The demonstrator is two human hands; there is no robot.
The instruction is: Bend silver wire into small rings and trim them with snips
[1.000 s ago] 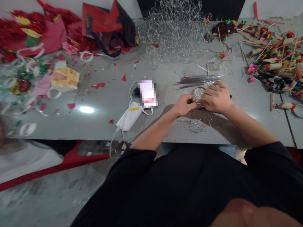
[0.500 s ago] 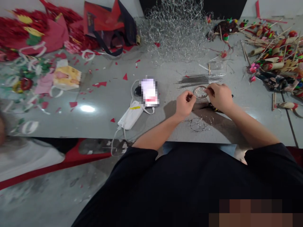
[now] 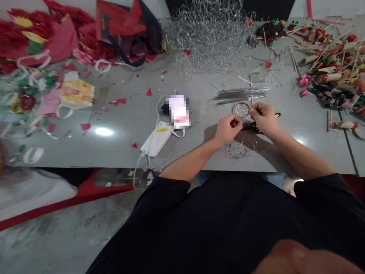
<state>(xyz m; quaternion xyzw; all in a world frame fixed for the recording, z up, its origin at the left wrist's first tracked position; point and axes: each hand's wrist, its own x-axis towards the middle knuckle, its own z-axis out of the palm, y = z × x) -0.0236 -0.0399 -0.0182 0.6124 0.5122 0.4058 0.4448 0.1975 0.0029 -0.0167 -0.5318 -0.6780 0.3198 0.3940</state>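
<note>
My left hand [image 3: 229,129] is pinched closed just below a small round dish [image 3: 234,113] with tiny whitish pieces inside. To its right, my right hand [image 3: 265,118] has thumb and finger pressed together beside the dish's right rim. Whatever either pinch holds is too small to make out. Black-and-yellow pliers [image 3: 254,127] lie on the table between and partly behind the hands. A bundle of thin straight wires [image 3: 242,96] lies beyond the dish. Several bent wire pieces [image 3: 242,147] rest nearer my body.
A big heap of curled silvery wire [image 3: 208,42] stands at the back. Left of my hands are a blurred phone [image 3: 179,110] and a white power bank [image 3: 156,140] with cables. Bamboo crafts [image 3: 330,68] crowd the right; a red bag [image 3: 122,23] is back left. Another person's sleeve [image 3: 34,188] shows at left.
My left hand has moved right and a little toward my body. The right hand has drawn back slightly from over the dish, whose rim now shows more fully.
</note>
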